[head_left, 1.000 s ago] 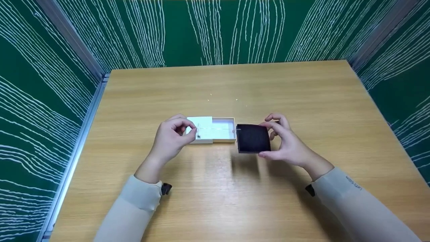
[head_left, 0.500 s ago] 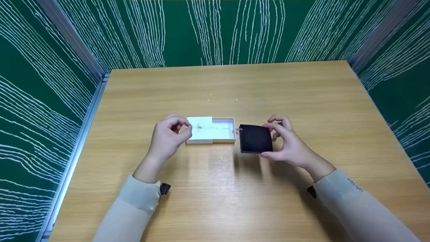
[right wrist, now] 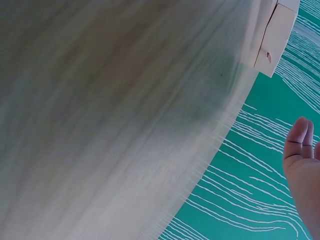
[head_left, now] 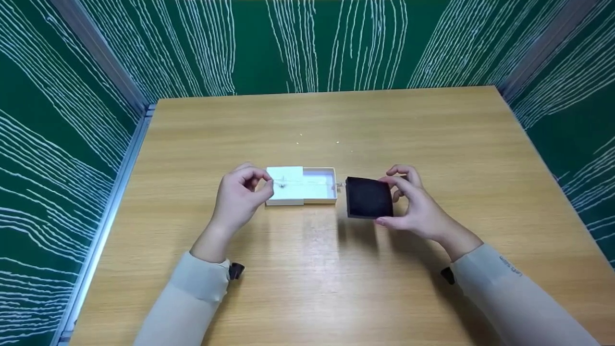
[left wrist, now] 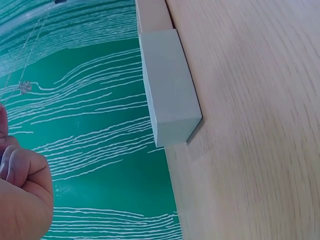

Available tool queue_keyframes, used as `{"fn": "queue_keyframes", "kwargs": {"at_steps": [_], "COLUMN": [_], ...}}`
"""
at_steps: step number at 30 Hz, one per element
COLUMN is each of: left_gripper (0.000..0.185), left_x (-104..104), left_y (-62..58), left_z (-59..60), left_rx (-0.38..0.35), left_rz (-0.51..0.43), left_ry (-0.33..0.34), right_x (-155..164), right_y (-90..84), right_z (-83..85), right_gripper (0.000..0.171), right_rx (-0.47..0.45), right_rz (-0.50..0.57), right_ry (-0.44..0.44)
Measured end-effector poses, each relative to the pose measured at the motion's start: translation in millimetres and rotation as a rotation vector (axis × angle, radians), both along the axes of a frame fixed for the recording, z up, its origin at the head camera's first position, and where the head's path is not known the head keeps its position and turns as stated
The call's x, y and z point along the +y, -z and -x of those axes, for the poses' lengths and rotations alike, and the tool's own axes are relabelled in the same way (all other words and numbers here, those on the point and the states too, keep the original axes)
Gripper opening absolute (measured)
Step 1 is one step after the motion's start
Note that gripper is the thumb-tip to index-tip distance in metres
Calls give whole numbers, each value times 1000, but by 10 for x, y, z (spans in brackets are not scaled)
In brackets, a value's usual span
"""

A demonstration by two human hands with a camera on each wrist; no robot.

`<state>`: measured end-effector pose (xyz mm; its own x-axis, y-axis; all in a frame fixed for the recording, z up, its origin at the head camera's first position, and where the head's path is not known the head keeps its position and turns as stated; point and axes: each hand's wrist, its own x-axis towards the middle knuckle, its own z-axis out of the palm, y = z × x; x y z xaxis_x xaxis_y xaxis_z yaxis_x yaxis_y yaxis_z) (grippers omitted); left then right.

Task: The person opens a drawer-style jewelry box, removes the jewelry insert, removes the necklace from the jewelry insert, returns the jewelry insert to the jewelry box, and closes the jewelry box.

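A small white sliding box (head_left: pixel 300 192) lies on the wooden table (head_left: pixel 307 278), its tray pulled partly out to the right. A thin necklace chain (head_left: pixel 307 183) with a small pendant (head_left: pixel 282 181) stretches above the box. My left hand (head_left: pixel 259 182) pinches the chain's left end beside the box. My right hand (head_left: pixel 408 204) grips a black square pad (head_left: pixel 368 198) just right of the box, held a little above the table; the chain's other end meets the pad's left edge. In the left wrist view the pendant (left wrist: pixel 22 87) hangs above the box (left wrist: pixel 167 85).
Green panels with white lines (head_left: pixel 307 43) wall the table on three sides, with metal rails (head_left: pixel 120 163) at the left edge. A few tiny specks (head_left: pixel 317 142) lie on the wood behind the box.
My right hand has carried the black pad a little to the right, away from the box. My left hand has shifted slightly left, and the chain is drawn out between them.
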<state>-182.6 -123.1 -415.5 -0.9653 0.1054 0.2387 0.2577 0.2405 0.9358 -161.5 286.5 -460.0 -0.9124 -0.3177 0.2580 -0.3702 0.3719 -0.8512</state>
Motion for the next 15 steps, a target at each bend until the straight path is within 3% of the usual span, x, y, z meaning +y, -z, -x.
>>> {"fn": "queue_keyframes", "kwargs": {"at_steps": [15], "left_gripper": [7], "left_x": [5], "left_y": [33], "left_z": [-9], "left_rx": [-17], "left_rz": [22], "left_ry": [11], "right_x": [33], "right_y": [3], "right_z": [-10], "right_gripper": [78], "right_rx": [-37], "right_rz": [-12], "right_ry": [22]}}
